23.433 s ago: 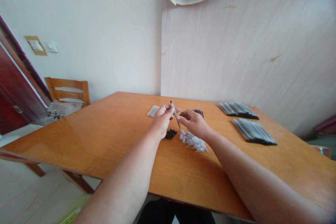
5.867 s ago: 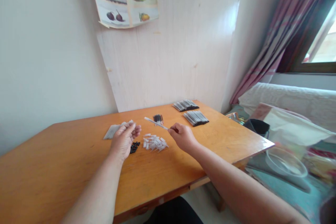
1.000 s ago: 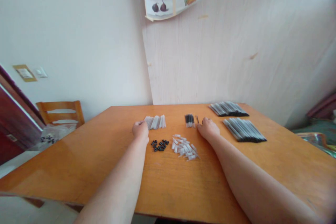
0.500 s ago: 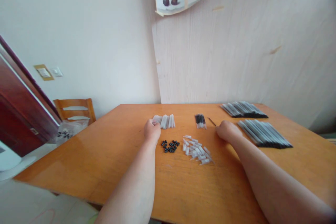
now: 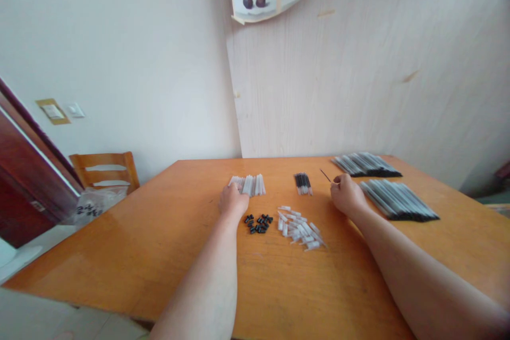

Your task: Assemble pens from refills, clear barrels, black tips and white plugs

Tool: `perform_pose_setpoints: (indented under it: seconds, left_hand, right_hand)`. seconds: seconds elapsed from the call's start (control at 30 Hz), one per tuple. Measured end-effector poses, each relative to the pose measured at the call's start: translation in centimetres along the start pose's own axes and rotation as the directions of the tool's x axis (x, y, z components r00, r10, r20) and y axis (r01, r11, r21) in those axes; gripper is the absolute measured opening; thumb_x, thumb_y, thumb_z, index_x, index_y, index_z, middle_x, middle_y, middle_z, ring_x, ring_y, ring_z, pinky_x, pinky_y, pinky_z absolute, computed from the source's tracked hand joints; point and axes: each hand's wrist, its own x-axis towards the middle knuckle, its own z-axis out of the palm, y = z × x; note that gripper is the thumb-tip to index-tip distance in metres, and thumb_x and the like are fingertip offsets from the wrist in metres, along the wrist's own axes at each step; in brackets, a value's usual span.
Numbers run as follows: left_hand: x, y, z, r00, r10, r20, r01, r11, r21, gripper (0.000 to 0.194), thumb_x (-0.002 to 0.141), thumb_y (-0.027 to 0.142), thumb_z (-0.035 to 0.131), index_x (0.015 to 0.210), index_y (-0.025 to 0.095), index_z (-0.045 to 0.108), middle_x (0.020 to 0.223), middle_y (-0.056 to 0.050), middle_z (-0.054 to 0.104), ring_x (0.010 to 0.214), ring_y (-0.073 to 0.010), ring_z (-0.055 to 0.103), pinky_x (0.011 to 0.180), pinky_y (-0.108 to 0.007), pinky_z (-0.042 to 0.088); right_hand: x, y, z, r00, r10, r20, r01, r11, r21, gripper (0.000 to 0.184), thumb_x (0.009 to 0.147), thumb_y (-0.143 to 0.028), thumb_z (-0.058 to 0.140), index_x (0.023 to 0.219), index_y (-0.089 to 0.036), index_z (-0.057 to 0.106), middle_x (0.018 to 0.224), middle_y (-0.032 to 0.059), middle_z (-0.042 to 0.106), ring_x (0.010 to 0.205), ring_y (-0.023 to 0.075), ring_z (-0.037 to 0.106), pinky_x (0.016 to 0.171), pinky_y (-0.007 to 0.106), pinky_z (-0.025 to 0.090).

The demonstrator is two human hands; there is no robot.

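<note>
My left hand is at the near left end of a row of clear pen barrels, its fingers closed on the end of one barrel; the fingertips are partly hidden. A thin, dark pen refill sticks out up and left from the pinched fingers of my right hand, just above the table. Between the hands lies a small bundle of black refills with pale ends. Nearer me are a cluster of small black plugs and a loose pile of small whitish translucent pieces.
Two rows of grey-and-black pens lie at the right, a near row and a far row. The wooden table reaches back to the wall. A wooden chair with a plastic bag stands beyond its left edge.
My right hand has moved right, away from the refill bundle, with one refill, now raised a little. My left hand has come right onto the barrels' end. The view has shifted slightly.
</note>
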Motion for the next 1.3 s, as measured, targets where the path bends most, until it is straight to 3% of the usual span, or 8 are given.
perform_pose_setpoints:
  seconds: [0.1, 0.27, 0.47, 0.73, 1.07, 1.3]
  left_hand:
    - [-0.3, 0.7, -0.5, 0.998, 0.042, 0.038, -0.05, 0.966, 0.254, 0.032, 0.065, 0.032, 0.07, 0.096, 0.024, 0.068, 0.107, -0.016, 0.065, 0.1, -0.0345, 0.06, 0.081, -0.042, 0.043]
    - [-0.4, 1.1, -0.7, 0.995, 0.081, 0.054, -0.095, 0.927, 0.364, 0.033, 0.067, 0.036, 0.068, 0.097, 0.023, 0.067, 0.105, -0.019, 0.063, 0.099, -0.0387, 0.06, 0.08, -0.045, 0.043]
    - [-0.1, 0.6, -0.7, 0.991, 0.121, 0.051, -0.131, 0.928, 0.35, 0.026, 0.068, 0.033, 0.066, 0.092, 0.023, 0.067, 0.101, -0.017, 0.063, 0.095, -0.0365, 0.06, 0.079, -0.043, 0.044]
    - [0.0, 0.4, -0.6, 0.992, 0.116, -0.047, -0.102, 0.968, 0.23, 0.015, 0.063, 0.026, 0.069, 0.077, 0.023, 0.067, 0.09, -0.016, 0.065, 0.091, -0.0366, 0.061, 0.08, -0.044, 0.044]
    - [-0.2, 0.9, -1.6, 0.996, 0.08, -0.036, -0.058, 0.906, 0.42, 0.026, 0.079, 0.027, 0.051, 0.096, 0.019, 0.07, 0.097, -0.019, 0.068, 0.093, -0.0341, 0.064, 0.076, -0.041, 0.045]
    - [-0.4, 1.5, -2.2, 0.995, 0.007, -0.097, 0.017, 0.97, 0.242, 0.025, 0.082, 0.025, 0.049, 0.099, 0.019, 0.066, 0.096, -0.016, 0.07, 0.092, -0.0311, 0.065, 0.074, -0.038, 0.045]
  right_hand:
    - [-0.1, -0.3, 0.2, 1.0, -0.008, -0.009, 0.009, 0.997, 0.078, 0.034, 0.088, -0.027, 0.049, 0.118, -0.012, 0.058, 0.1, 0.0132, 0.069, 0.094, 0.0238, 0.063, 0.075, 0.029, 0.041]
    - [-0.6, -1.1, 0.6, 1.0, -0.023, 0.003, 0.022, 0.987, 0.159, 0.033, 0.086, -0.025, 0.052, 0.115, -0.013, 0.062, 0.096, 0.0096, 0.07, 0.09, 0.0199, 0.063, 0.075, 0.025, 0.042]
    - [-0.9, -1.6, 0.5, 0.999, -0.032, -0.008, 0.033, 0.98, 0.198, 0.03, 0.086, -0.023, 0.052, 0.113, -0.013, 0.063, 0.095, 0.0092, 0.07, 0.087, 0.0192, 0.063, 0.075, 0.025, 0.042]
    - [-0.7, -1.3, 0.8, 0.999, -0.027, -0.016, 0.03, 0.981, 0.193, 0.031, 0.086, -0.023, 0.05, 0.113, -0.014, 0.062, 0.096, 0.0087, 0.07, 0.089, 0.0195, 0.062, 0.075, 0.025, 0.041]
    - [-0.9, -1.1, 0.8, 0.994, -0.063, -0.09, 0.082, 0.968, 0.236, 0.034, 0.085, -0.025, 0.047, 0.115, -0.014, 0.061, 0.086, 0.0095, 0.069, 0.082, 0.0226, 0.062, 0.069, 0.029, 0.041]
    - [-1.1, -1.0, 0.5, 0.979, -0.116, -0.166, 0.156, 0.954, 0.255, 0.037, 0.084, -0.023, 0.043, 0.113, -0.018, 0.065, 0.09, 0.0094, 0.069, 0.083, 0.0237, 0.062, 0.072, 0.031, 0.043]
